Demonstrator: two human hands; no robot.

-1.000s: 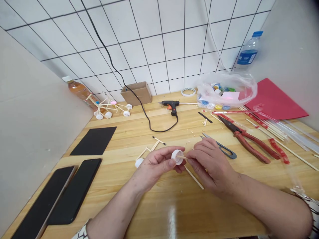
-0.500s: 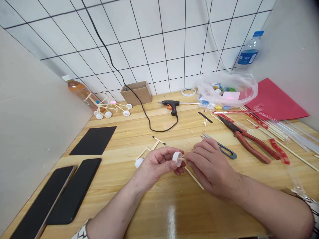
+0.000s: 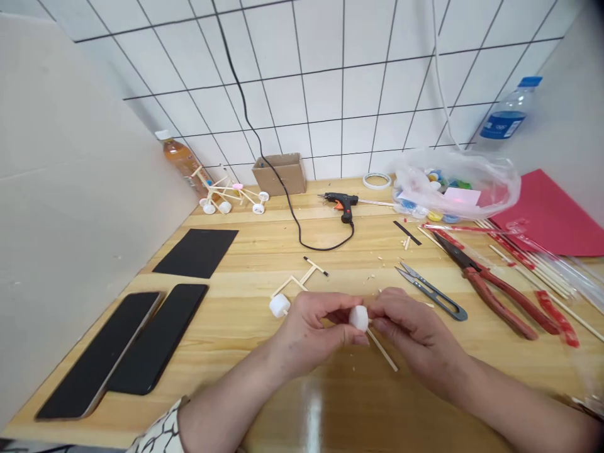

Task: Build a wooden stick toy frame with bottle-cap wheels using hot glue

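My left hand pinches a white bottle cap between thumb and fingers, its closed face turned toward me. My right hand is closed at the cap's right side on a thin wooden stick, most of which its fingers hide. Under the hands another wooden stick slants across the table. Just left of my left hand lies a white cap with a bit of stick showing beside it. Behind it rests a small stick frame with black ends on its crossbar.
Right of my hands lie thread snips and red-handled pliers. A glue gun with its cord, a cardboard box and a bag of caps stand behind. Two phones, black card and stick models are left.
The cap has turned in my left hand, so its closed face shows instead of its open side with the stick. The view has shifted left, showing more of the snips.
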